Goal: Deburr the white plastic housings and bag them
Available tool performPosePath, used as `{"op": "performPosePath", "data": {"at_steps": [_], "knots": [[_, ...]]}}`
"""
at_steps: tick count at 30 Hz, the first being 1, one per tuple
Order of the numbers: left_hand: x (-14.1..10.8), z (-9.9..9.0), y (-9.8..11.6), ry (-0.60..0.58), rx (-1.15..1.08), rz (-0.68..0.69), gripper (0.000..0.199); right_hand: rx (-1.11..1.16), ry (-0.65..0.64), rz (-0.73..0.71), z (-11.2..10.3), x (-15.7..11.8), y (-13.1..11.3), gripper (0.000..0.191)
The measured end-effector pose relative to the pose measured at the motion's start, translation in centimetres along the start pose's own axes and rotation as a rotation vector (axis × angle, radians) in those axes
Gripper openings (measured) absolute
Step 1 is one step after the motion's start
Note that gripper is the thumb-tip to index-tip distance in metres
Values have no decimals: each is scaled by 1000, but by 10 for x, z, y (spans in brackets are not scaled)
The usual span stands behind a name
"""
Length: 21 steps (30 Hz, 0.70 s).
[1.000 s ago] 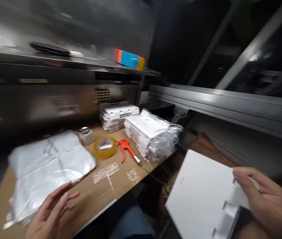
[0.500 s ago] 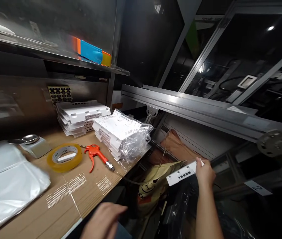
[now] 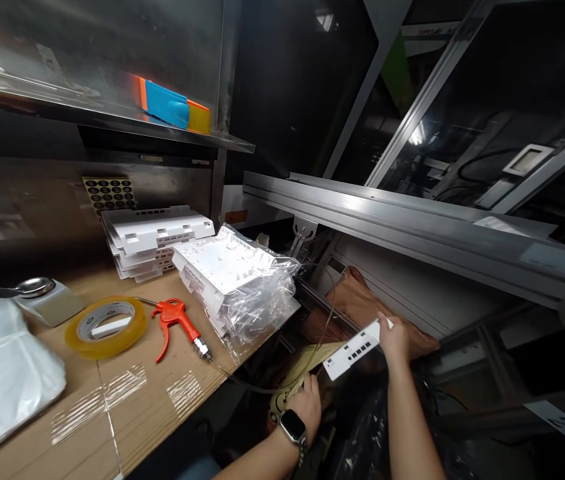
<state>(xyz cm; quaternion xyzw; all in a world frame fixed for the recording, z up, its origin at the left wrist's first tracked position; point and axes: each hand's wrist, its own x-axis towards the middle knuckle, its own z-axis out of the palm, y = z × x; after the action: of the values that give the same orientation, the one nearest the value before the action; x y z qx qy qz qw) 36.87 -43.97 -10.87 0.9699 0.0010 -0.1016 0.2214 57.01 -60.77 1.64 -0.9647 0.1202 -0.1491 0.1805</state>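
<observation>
My right hand [image 3: 394,339] is closed on the upper right end of a white plastic panel [image 3: 355,350] with a row of small dark slots. The panel hangs tilted in the air, right of the bench. Below and left of it, near its lower left end, is my left hand [image 3: 307,400], with a watch on the wrist. Its fingers point up beside the yellowish bag [image 3: 300,365]; whether they grip anything is hidden. On the bench lie a stack of white panels [image 3: 162,230] and a second stack [image 3: 227,263] partly wrapped in clear plastic.
The cardboard-covered bench [image 3: 152,413] holds a red air gun [image 3: 175,323], its hose trailing off the edge, a yellow tape roll [image 3: 105,327] and clear plastic bags [image 3: 2,373]. A metal rail [image 3: 387,213] crosses behind my hands. A brown bag [image 3: 357,300] lies below it.
My left hand has moved up and right from the bottom edge towards the panel. My right hand with the panel has shifted slightly left in the view, and the bench also appears further left.
</observation>
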Motion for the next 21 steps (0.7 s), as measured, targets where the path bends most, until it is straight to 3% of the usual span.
{"op": "performPosePath", "data": {"at_steps": [3, 8, 15, 19, 21], "knots": [[-1, 7, -3, -102, 11, -39, 35, 8, -33, 22, 9, 6, -6, 35], [-12, 6, -23, -252, -16, 110, 25, 28, -43, 36, 6, 0, -9, 36], [-16, 2, -43, -291, -84, 353, 39, 4, -45, -5, -31, -20, -4, 38], [-10, 4, -53, -338, -94, 411, 36, -2, -50, -32, -55, -42, 5, 46], [-9, 6, -55, -339, -95, 414, 39, -7, -74, -42, -56, -53, 10, 50]]}}
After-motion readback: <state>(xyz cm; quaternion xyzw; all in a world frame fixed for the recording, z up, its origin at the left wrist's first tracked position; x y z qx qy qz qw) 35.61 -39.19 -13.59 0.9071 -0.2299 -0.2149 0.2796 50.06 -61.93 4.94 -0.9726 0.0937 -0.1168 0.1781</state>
